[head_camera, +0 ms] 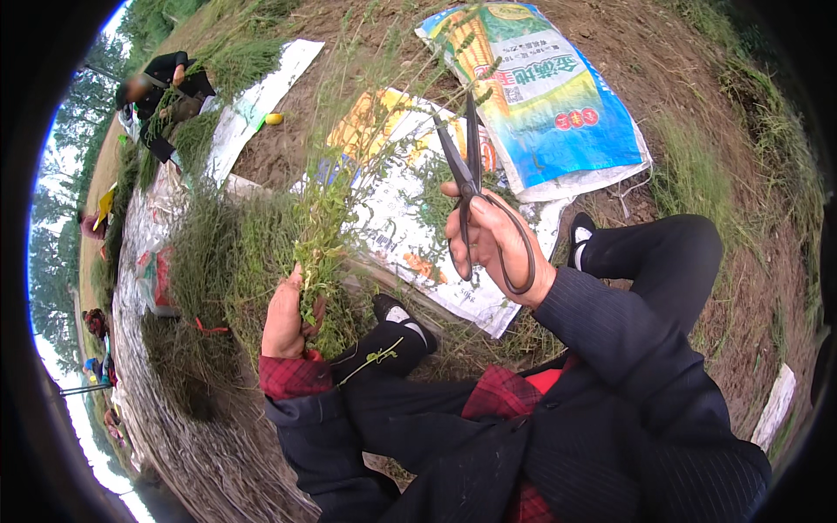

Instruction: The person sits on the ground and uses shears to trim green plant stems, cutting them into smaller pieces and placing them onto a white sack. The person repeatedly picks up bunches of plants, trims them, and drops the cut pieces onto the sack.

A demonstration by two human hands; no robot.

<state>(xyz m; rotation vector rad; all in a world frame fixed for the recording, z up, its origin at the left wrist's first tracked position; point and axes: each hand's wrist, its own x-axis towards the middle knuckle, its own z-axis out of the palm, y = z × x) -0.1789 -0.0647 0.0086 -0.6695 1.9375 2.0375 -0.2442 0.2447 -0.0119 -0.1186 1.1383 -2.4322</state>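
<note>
My left hand [288,317] grips a bunch of leafy green stalks [320,252] near their lower ends. Their thin, seed-bearing tops fan up and to the right, over the sacks. In my right hand [500,235] is a pair of dark iron scissors [469,176], its blades pointing away from me and slightly parted. My fingers pass around and through the large looped handles. Beneath the scissors lies a white woven sack [392,222] with loose green sprigs [438,189] scattered over it. One cut sprig [376,358] rests on my dark trouser leg.
A blue and yellow printed sack [543,98] lies beyond the scissors. Heaped green plants [203,281] stand left of my hand. A seated person [163,98] handles plants beside a white sheet [261,104], near a small yellow bowl [274,119]. Bare soil [654,59] surrounds the sacks.
</note>
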